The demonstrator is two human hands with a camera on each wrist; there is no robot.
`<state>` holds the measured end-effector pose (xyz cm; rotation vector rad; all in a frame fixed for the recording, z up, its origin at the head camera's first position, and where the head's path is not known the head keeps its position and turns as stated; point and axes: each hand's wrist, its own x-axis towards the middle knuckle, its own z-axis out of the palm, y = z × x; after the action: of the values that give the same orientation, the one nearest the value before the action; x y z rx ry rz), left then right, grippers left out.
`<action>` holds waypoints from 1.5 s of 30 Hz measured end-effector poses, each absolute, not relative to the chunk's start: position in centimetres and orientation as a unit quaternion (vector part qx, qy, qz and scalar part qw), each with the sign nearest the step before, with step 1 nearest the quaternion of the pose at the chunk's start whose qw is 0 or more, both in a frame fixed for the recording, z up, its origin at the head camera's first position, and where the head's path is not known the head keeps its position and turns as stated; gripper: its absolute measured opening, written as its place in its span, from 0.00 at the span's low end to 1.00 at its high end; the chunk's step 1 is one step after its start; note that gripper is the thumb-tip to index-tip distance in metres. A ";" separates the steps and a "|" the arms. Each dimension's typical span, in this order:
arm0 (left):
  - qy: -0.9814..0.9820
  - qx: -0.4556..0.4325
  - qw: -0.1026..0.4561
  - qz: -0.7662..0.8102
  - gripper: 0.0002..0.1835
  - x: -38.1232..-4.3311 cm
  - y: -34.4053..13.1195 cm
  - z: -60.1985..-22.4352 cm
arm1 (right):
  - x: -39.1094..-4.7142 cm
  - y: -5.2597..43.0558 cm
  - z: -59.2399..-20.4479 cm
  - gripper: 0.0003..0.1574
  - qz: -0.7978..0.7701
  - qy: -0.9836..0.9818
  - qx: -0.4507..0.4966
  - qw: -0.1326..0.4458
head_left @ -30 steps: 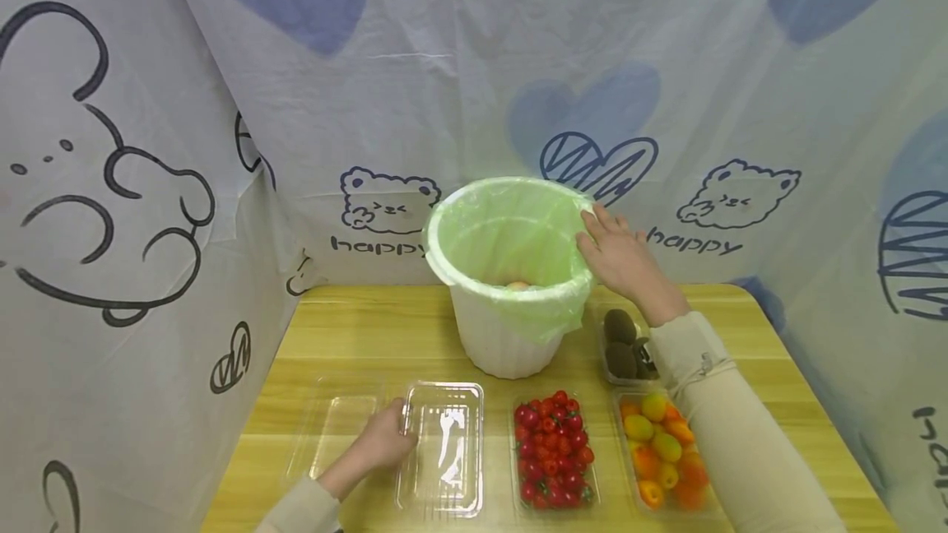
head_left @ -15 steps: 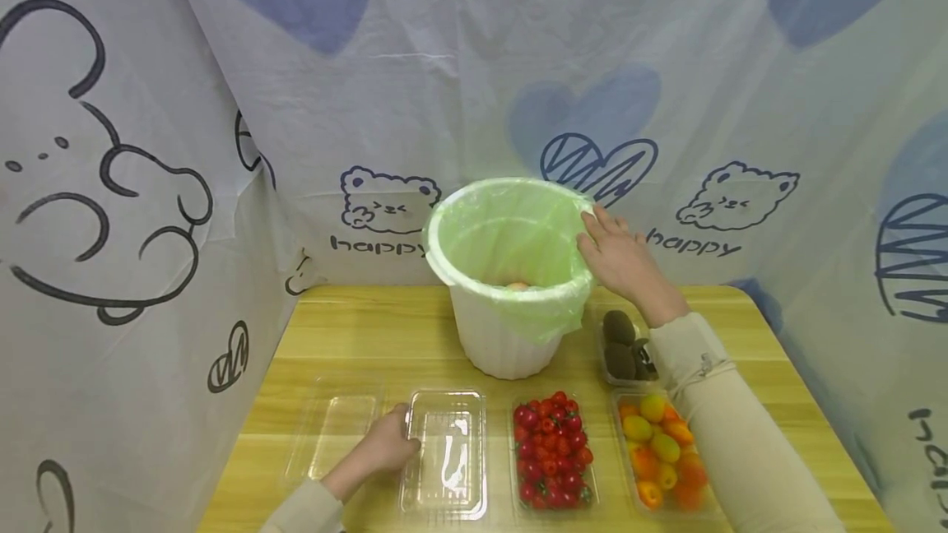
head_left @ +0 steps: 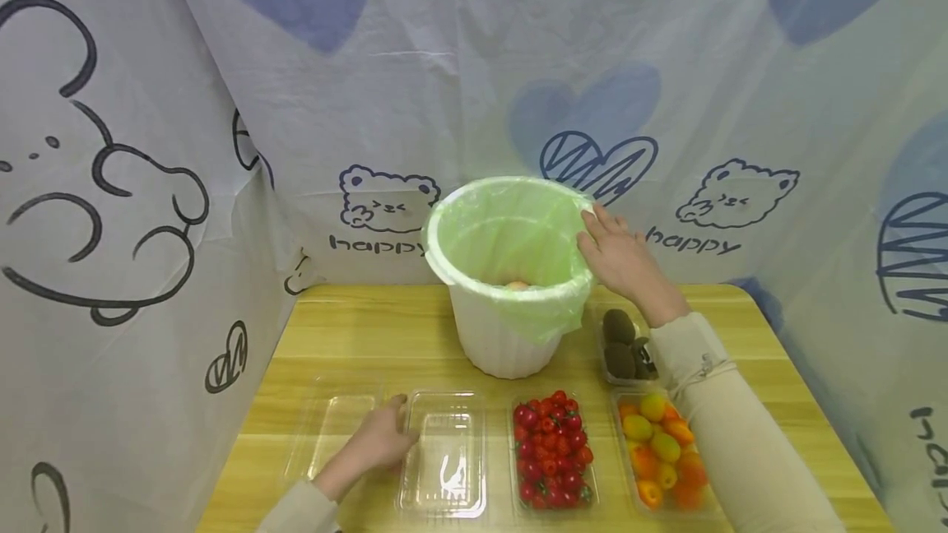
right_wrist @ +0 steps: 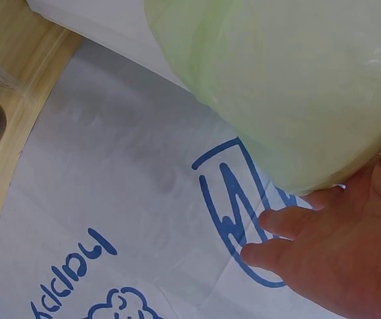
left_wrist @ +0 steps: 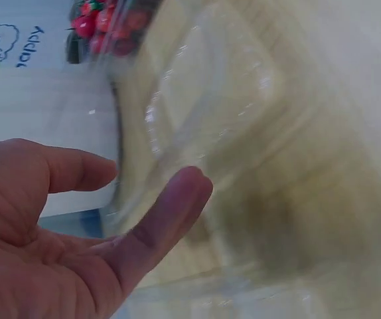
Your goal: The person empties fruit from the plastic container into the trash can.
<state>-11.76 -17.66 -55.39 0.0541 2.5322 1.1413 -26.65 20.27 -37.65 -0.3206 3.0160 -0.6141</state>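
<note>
My left hand [head_left: 381, 438] is beside the left edge of a clear plastic container [head_left: 444, 451] on the wooden table. In the left wrist view its thumb and fingers are spread apart with nothing between them, near the container's blurred edge. At the back, my right hand [head_left: 622, 257] rests on the right rim of a white bucket [head_left: 496, 336] lined with a green plastic bag [head_left: 511, 237]. Its fingers are extended against the bag-covered rim [right_wrist: 310, 179]. Something round and pale [head_left: 517, 286] shows inside the bucket.
Another clear container [head_left: 341, 434] sits left of my left hand. Right of the middle container are a punnet of cherry tomatoes [head_left: 551, 451], a box of yellow and orange fruit [head_left: 662, 451] and a box of kiwis [head_left: 620, 344]. Printed white cloth [head_left: 459, 89] hangs around the table.
The clear container has shifted slightly right and come to lie on the table. My left hand has let go of its edge and drawn slightly left. My right hand has stayed put.
</note>
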 end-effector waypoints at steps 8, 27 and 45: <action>0.924 0.003 0.089 0.372 0.36 -12.8 -17.7 -53.2 | -26.6 20.2 -37.5 0.45 -0.201 0.974 -0.105 0.026; 0.745 0.055 0.217 0.629 0.34 -11.5 -11.1 -52.4 | -26.7 20.2 -37.5 0.45 -0.203 0.973 -0.105 0.024; 0.763 0.067 0.222 0.604 0.38 -10.9 -6.6 -54.6 | -26.4 20.1 -37.5 0.45 -0.213 0.972 -0.098 0.023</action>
<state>-10.91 -6.61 -54.62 0.1843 2.1072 1.6688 -26.44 20.10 -37.49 -0.3026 3.0095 -0.6591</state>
